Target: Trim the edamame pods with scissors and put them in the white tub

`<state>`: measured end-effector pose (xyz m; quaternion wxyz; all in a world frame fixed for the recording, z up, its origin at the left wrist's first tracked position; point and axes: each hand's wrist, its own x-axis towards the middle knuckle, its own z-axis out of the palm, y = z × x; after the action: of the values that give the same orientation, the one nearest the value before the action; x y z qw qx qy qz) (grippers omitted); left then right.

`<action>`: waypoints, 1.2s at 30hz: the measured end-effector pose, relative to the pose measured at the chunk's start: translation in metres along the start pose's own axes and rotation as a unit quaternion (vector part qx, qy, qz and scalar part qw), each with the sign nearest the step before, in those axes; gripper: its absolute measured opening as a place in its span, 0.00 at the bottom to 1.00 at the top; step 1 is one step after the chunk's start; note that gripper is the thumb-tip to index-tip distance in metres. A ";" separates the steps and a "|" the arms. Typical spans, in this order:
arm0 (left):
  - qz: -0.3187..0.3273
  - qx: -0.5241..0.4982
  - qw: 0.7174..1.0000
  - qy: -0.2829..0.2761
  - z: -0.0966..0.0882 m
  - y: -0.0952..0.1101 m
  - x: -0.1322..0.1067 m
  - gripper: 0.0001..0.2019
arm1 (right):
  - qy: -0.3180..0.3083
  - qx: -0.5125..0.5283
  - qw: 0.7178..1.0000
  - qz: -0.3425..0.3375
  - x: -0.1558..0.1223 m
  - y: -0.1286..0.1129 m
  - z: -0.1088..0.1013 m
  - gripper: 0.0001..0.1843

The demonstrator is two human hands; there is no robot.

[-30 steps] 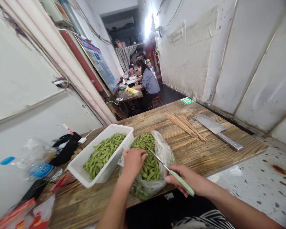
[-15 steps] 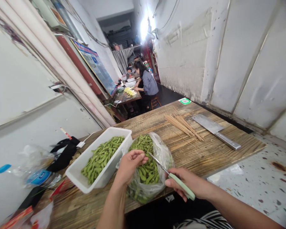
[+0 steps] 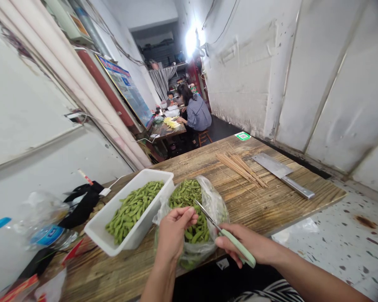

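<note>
My right hand [image 3: 244, 242] is closed around the pale green handles of a pair of scissors [image 3: 237, 247]. Its metal blades point up and left, with the tips close to the fingers of my left hand [image 3: 176, 228]. Thumb and fingers of that hand are pinched together; whatever lies between them is too small or hidden to make out. Both hands are over a clear plastic bag [image 3: 219, 209] full of green edamame pods [image 3: 189, 191]. Left of the bag stands a white plastic tub [image 3: 113, 248] holding more edamame pods [image 3: 135, 212].
On the wooden table [image 3: 189, 165] lie thin wooden skewers [image 3: 239, 167] and a cleaver [image 3: 272, 165], right of the bag. A plastic bottle [image 3: 48, 237] and a black bag [image 3: 78, 209] are at the left. Further back, a person [image 3: 197, 111] sits at another table.
My left hand has shifted slightly down and right, still pinched. The scissors stay in my right hand almost in place. The person at the back has leaned and turned a little.
</note>
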<state>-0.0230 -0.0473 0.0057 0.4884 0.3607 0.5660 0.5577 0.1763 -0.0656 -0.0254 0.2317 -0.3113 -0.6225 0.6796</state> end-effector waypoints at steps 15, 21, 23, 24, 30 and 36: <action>-0.016 -0.027 0.999 -0.006 0.003 -0.013 -0.003 0.19 | 0.003 -0.036 0.999 -0.008 0.007 0.004 0.000 0.26; 0.013 0.013 1.000 0.018 0.004 -0.014 -0.005 0.19 | 0.012 -0.063 0.998 -0.006 0.008 0.002 -0.001 0.26; 0.018 0.022 0.999 0.017 0.006 -0.013 -0.006 0.18 | 0.012 -0.061 0.998 -0.009 0.009 0.003 0.000 0.25; 0.019 0.024 0.999 0.017 0.006 -0.014 -0.007 0.18 | 0.011 -0.054 0.998 -0.010 0.009 0.003 0.000 0.24; 0.010 0.002 0.999 0.030 0.001 -0.018 -0.006 0.18 | 0.004 0.052 0.998 0.022 0.016 0.007 0.004 0.23; 0.045 0.017 0.998 0.033 -0.010 -0.021 0.005 0.21 | 0.021 0.058 0.998 0.020 0.017 0.006 0.000 0.22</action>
<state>-0.0309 -0.0478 -0.0163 0.4377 0.3756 0.5745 0.5807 0.1648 -0.0549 -0.0335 0.2493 -0.3238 -0.5705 0.7124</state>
